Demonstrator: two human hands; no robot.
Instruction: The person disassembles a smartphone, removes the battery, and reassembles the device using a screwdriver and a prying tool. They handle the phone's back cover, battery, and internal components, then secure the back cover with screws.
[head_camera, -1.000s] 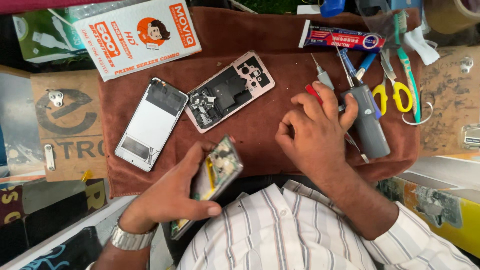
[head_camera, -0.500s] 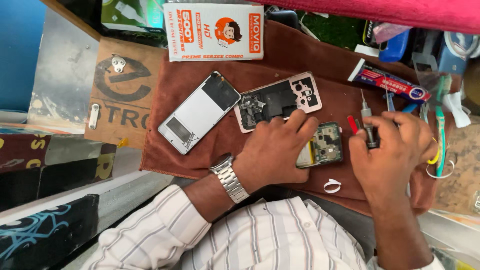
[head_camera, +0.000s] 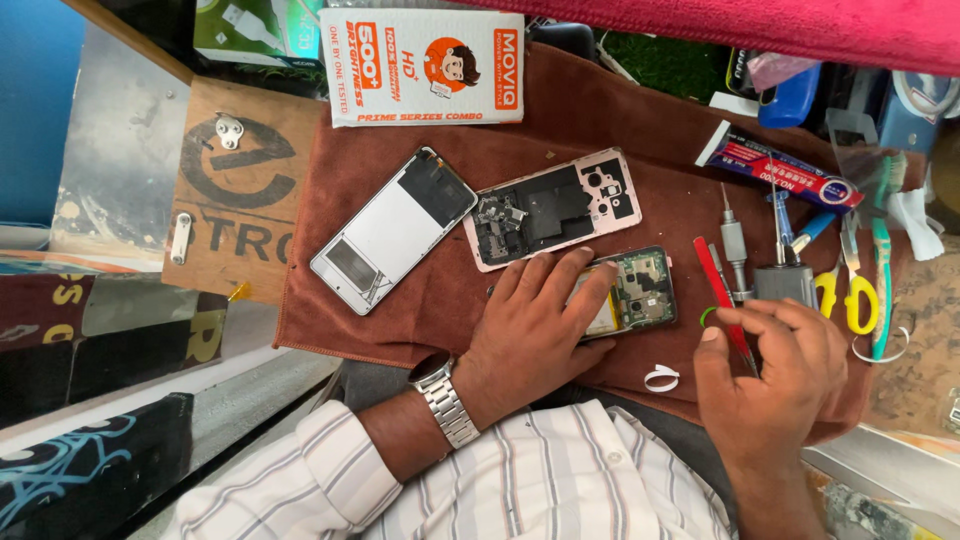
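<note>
Brown cloth carries the work: the left hand presses flat, fingers spread, on the opened phone, while the right hand, just beside it, pinches a red-handled screwdriver; beyond lie a pink back cover and a white frame

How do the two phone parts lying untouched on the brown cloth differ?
The silver-framed phone part has a mostly plain pale surface with a dark end; the pink-framed phone part shows dark shields and camera cut-outs. The silver one lies more steeply tilted, further left. Both lie flat on the brown cloth, untouched.
</note>
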